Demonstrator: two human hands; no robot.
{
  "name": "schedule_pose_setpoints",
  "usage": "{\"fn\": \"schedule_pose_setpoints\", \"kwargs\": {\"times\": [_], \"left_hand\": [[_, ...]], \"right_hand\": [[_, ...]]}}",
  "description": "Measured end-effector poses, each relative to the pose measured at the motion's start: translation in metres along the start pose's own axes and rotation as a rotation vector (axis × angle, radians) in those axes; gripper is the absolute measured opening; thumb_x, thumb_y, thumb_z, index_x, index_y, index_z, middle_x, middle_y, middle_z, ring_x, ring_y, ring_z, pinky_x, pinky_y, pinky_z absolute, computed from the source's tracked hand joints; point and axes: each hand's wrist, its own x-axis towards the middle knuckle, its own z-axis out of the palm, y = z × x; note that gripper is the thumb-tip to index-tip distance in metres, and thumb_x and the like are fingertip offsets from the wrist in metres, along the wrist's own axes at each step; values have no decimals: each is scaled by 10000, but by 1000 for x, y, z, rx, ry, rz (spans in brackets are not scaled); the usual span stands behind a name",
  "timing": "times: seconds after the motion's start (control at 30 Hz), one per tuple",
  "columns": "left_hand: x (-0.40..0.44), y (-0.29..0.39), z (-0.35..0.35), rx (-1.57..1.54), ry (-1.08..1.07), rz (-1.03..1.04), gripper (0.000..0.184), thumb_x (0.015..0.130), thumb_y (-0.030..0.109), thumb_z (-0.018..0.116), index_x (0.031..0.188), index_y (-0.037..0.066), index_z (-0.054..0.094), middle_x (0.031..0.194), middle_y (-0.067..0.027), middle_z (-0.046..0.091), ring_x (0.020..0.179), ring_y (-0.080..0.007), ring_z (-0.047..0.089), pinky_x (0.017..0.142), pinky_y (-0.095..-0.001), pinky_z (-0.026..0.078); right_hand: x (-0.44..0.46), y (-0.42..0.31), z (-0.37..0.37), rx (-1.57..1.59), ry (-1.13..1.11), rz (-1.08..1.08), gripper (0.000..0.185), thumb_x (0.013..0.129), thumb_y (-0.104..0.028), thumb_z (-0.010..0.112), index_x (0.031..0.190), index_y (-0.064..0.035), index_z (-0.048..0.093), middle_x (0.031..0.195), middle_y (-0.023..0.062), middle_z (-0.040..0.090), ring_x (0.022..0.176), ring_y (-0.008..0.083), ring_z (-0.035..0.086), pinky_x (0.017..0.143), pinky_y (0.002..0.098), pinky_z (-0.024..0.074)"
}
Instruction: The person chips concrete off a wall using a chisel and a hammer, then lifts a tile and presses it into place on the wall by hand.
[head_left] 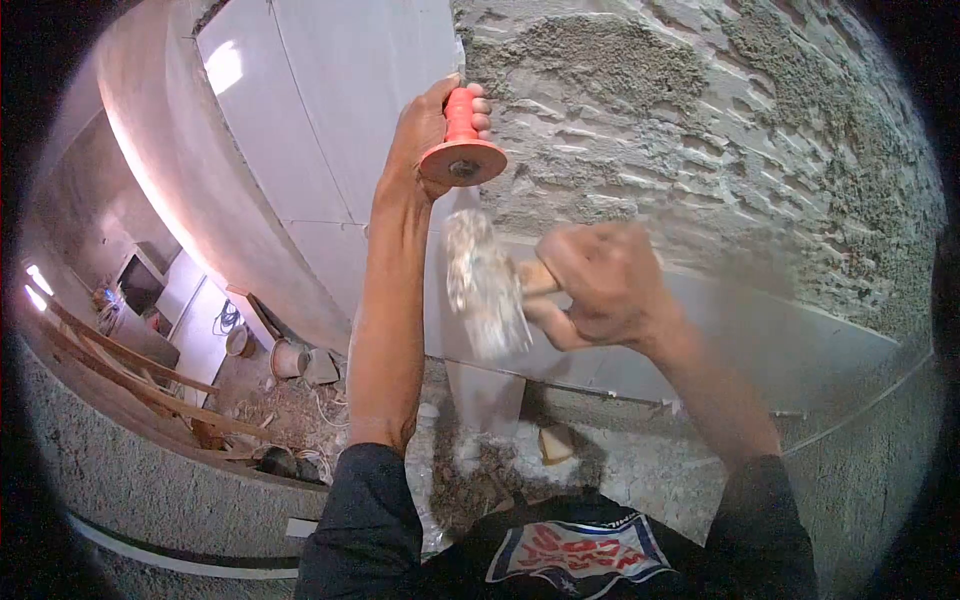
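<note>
My left hand point(420, 130) is wrapped round the orange grip of a chisel point(463, 155) with a round hand guard. The guard's flat side, with a metal end in its middle, faces me. The chisel's blade is hidden behind my hand, near the edge where a pale panel point(330, 90) meets the rough mortar wall point(620, 130). Below and to the right, my right hand point(600, 285) grips the wooden handle of a hammer point(484, 285). Its thick, whitish-crusted head is blurred by motion and lies below the guard, apart from it.
A row of pale tiles point(690, 315) runs along the wall's lower part. Rubble and a broken yellowish piece point(556, 444) lie on the floor below. To the left are buckets point(288, 358), wooden planks point(130, 350) and a curved plastered edge point(170, 150).
</note>
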Motion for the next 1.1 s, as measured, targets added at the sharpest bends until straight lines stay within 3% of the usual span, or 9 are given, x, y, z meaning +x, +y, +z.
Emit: {"fn": "schedule_pose_setpoints", "kwargs": {"times": [0.1, 0.2, 0.3, 0.4, 0.53, 0.67, 0.7, 0.9, 1.1], "left_hand": [[-7, 2, 5, 38, -2, 18, 237, 1041, 249, 521, 988, 24, 573, 792, -52, 602, 607, -134, 586, 556, -292, 541], [0, 4, -1, -30, -40, -44, 219, 1035, 234, 518, 981, 29, 574, 797, -49, 605, 607, -133, 587, 558, -295, 540], [2, 5, -5, 59, -4, 13, 206, 1030, 227, 515, 976, 36, 570, 798, -51, 606, 602, -133, 583, 556, -296, 536], [2, 6, -2, -30, -53, -37, 209, 1031, 230, 510, 974, 38, 567, 797, -52, 605, 603, -136, 576, 559, -295, 532], [-1, 5, -2, -5, -37, -10, 202, 1037, 221, 492, 976, 41, 563, 788, -49, 595, 613, -140, 577, 555, -302, 529], [3, 9, 2, 6, -37, -21, 200, 1043, 205, 474, 982, 32, 554, 785, -57, 591, 625, -147, 581, 557, -309, 531], [3, 8, 1, 10, -30, -27, 200, 1045, 200, 470, 983, 29, 552, 785, -59, 591, 627, -149, 582, 558, -311, 531], [6, 7, 4, -60, -18, -6, 232, 1041, 212, 483, 967, 5, 559, 767, -71, 590, 613, -169, 581, 562, -326, 541], [1, -11, 16, 333, 142, 189, 301, 1019, 268, 512, 948, -12, 598, 770, -93, 623, 603, -176, 613, 530, -345, 548]], "right_hand": [[7, 11, 10, 24, 168, -284, 383, 757, -372, 795, 802, -75, 558, 705, 99, 606, 586, 312, 639, 489, 437, 487], [12, 44, 33, -77, 5, -38, 316, 741, -338, 781, 795, -101, 579, 678, 79, 574, 557, 299, 612, 478, 435, 475], [8, 28, 34, -118, 98, -23, 281, 738, -324, 771, 790, -120, 585, 680, 73, 575, 558, 298, 612, 481, 439, 482], [8, 42, 31, -160, 59, -333, 280, 749, -323, 778, 805, -126, 587, 714, 84, 620, 587, 299, 642, 494, 442, 497], [14, 30, 33, -151, 16, 69, 313, 733, -351, 792, 782, -133, 573, 681, 82, 595, 559, 286, 624, 476, 437, 468], [11, 52, 32, -233, -27, -287, 342, 752, -363, 805, 845, -119, 583, 726, 99, 637, 612, 308, 662, 511, 453, 510], [19, 51, 37, -129, -24, -33, 336, 735, -355, 808, 839, -122, 590, 710, 85, 617, 604, 302, 654, 516, 448, 520], [21, 40, 26, -129, 40, -67, 316, 764, -352, 799, 829, -120, 594, 704, 84, 595, 593, 304, 639, 513, 437, 508], [-5, 23, 7, -143, -52, 72, 385, 751, -367, 815, 790, -96, 545, 674, 80, 577, 566, 303, 627, 500, 436, 485]]}}
